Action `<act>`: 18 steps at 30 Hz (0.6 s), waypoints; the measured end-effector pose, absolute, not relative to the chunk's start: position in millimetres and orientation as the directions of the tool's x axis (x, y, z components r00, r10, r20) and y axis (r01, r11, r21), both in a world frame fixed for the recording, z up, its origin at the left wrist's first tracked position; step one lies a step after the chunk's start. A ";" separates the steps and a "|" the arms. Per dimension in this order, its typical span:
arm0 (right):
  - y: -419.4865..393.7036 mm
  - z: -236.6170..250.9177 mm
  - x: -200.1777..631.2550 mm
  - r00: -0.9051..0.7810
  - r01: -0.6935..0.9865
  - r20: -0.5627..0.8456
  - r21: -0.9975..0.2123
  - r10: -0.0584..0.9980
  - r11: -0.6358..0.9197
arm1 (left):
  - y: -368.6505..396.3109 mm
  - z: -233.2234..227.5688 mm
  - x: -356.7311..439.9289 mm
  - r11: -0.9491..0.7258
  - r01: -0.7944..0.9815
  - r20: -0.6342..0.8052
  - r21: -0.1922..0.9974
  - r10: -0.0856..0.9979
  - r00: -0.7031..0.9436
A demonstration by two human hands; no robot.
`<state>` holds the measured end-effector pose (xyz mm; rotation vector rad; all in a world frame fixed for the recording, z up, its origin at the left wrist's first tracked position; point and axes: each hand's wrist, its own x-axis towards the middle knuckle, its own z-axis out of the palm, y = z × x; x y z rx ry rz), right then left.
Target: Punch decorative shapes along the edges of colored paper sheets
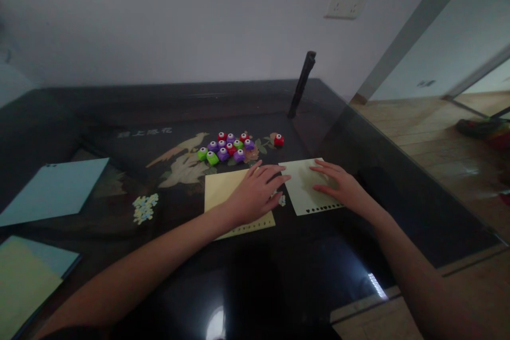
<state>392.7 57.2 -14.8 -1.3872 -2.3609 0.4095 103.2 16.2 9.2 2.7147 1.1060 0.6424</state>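
My left hand point(257, 191) lies flat, fingers spread, on a yellow paper sheet point(221, 191) with a row of punched holes along its near edge. Flat on a pale cream sheet point(298, 183) rests my right hand point(338, 183); a row of heart-shaped holes runs along that sheet's near edge. Neither hand grips anything. Beyond the sheets sits a cluster of small craft punches point(227, 147) in purple, green and red, and one red punch point(279, 140) stands apart to the right. A few small paper cut-outs point(282, 200) lie between the two sheets.
The dark glossy table point(279, 276) carries a blue sheet point(53, 188) at the left, stacked yellow and blue sheets point(24, 276) at the near left, and a pile of small cut-out flowers point(145, 207). A black rod point(302, 84) stands upright at the back. Wood floor lies beyond the right edge.
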 end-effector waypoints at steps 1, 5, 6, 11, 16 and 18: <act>57.7 -16.8 391.3 -0.468 0.771 0.140 -0.417 0.872 0.481 | 17.9 13.4 97.6 -0.709 0.636 0.354 0.306 0.705 0.615; 59.7 -20.8 389.0 -0.520 0.773 0.078 -0.382 0.851 0.507 | 18.4 18.2 61.1 -0.649 0.659 0.393 0.380 0.758 0.520; 60.1 -21.1 389.1 -0.523 0.774 0.072 -0.377 0.849 0.508 | 16.3 16.2 49.9 -0.621 0.675 0.386 0.398 0.781 0.491; 61.3 -18.6 390.9 -0.535 0.761 0.078 -0.388 0.841 0.520 | -0.1 0.7 4.3 -0.489 0.749 0.322 0.448 0.869 0.375; 59.0 -1.2 387.1 -0.503 0.749 0.215 -0.374 0.837 0.546 | -2.4 -3.2 -10.8 -0.418 0.806 0.279 0.418 0.904 0.324; 57.3 10.4 378.8 -0.513 0.733 0.262 -0.362 0.817 0.576 | 0.6 -3.1 -13.8 -0.381 0.841 0.236 0.385 0.921 0.309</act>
